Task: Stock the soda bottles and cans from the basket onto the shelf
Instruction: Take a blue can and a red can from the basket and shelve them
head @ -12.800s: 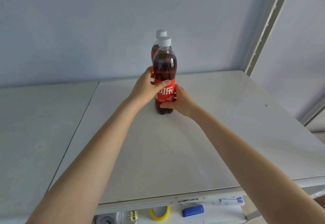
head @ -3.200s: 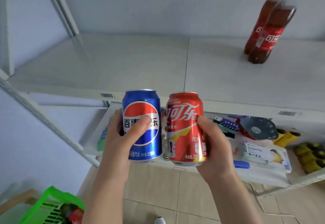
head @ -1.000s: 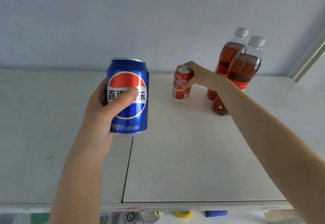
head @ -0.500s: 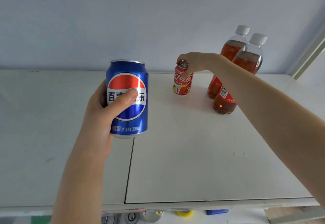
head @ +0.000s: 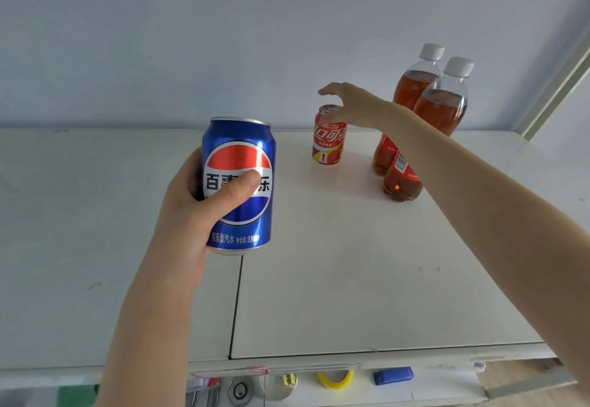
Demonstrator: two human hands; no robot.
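I'm seeing the right hand (head: 354, 106) reaching out over the shelf (head: 351, 263), fingers spread just above the standing red Coca-Cola can (head: 329, 141); left hand (head: 194, 212) is gripping the blue Pepsi can (head: 239, 183) upright. 2 cola bottles (head: 427, 119) are standing just right.

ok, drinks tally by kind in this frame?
Bottles: 2, the rear bottle and front bottle, standing on the shelf.
Cans: 2, the red can on the shelf, the blue can in the left hand.
Total: 4
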